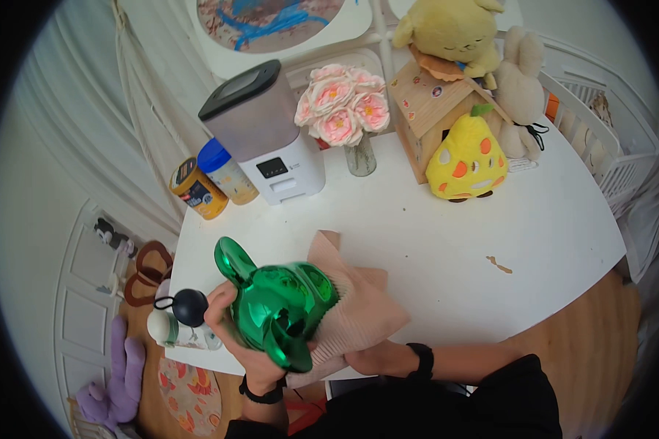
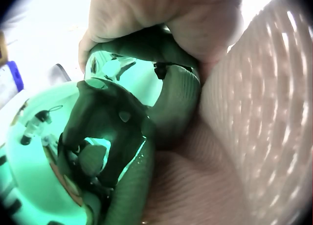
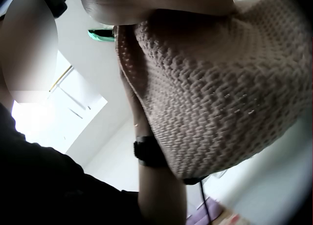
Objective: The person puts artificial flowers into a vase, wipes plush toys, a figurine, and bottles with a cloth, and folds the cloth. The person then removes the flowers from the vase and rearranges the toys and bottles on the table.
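Observation:
A shiny green figurine (image 1: 274, 304) with two rounded ears is tilted above the table's near edge in the head view. My left hand (image 1: 249, 357) grips it from the near left, fingers curled around its side. Against its right side lies a pinkish-beige ribbed cloth (image 1: 362, 300). My right hand (image 1: 370, 360) holds this cloth from below, its fingers mostly hidden in the folds. Close up in the left wrist view, the figurine (image 2: 112, 107) reflects its surroundings, and the cloth (image 2: 244, 112) touches it. In the right wrist view the woven cloth (image 3: 210, 98) hangs beneath the hand.
On the white table (image 1: 447, 256) stand a pet feeder (image 1: 271, 139), two canisters (image 1: 201, 190), a vase of pink flowers (image 1: 361, 157), a wooden house (image 1: 417, 124) and a yellow pear plush (image 1: 467, 161). A black ball (image 1: 190, 307) with a loop is left of my left hand.

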